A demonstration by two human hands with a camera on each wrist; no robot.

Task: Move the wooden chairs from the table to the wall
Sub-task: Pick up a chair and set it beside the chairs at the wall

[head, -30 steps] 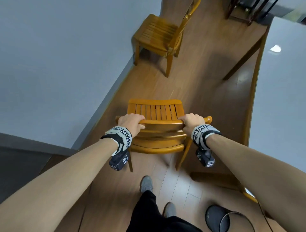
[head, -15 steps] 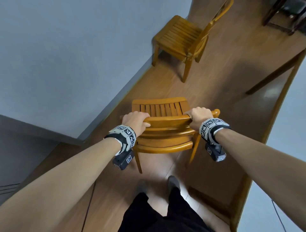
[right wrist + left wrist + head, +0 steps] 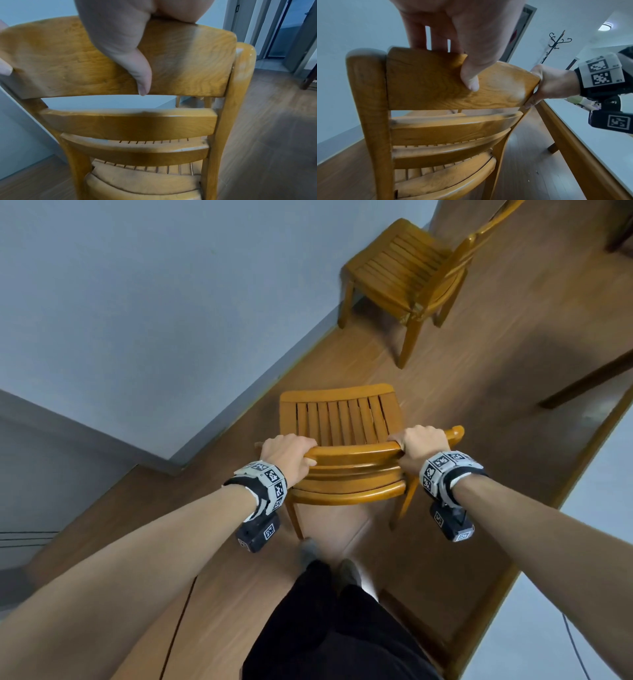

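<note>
We grip top rail of wooden chair (image 3: 339, 422): left hand (image 3: 286, 455) and right hand (image 3: 419, 445) curled over it, thumbs behind. Chair in floor lane between wall (image 3: 137, 302) and table edge (image 3: 582, 446). Second chair (image 3: 404, 268) ahead by wall. Brown wood floor (image 3: 479, 392).

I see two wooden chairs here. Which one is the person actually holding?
The nearer chair, right in front of the person: the left hand and right hand both grip its top back rail. The other chair stands untouched farther along, beside the wall.
</note>
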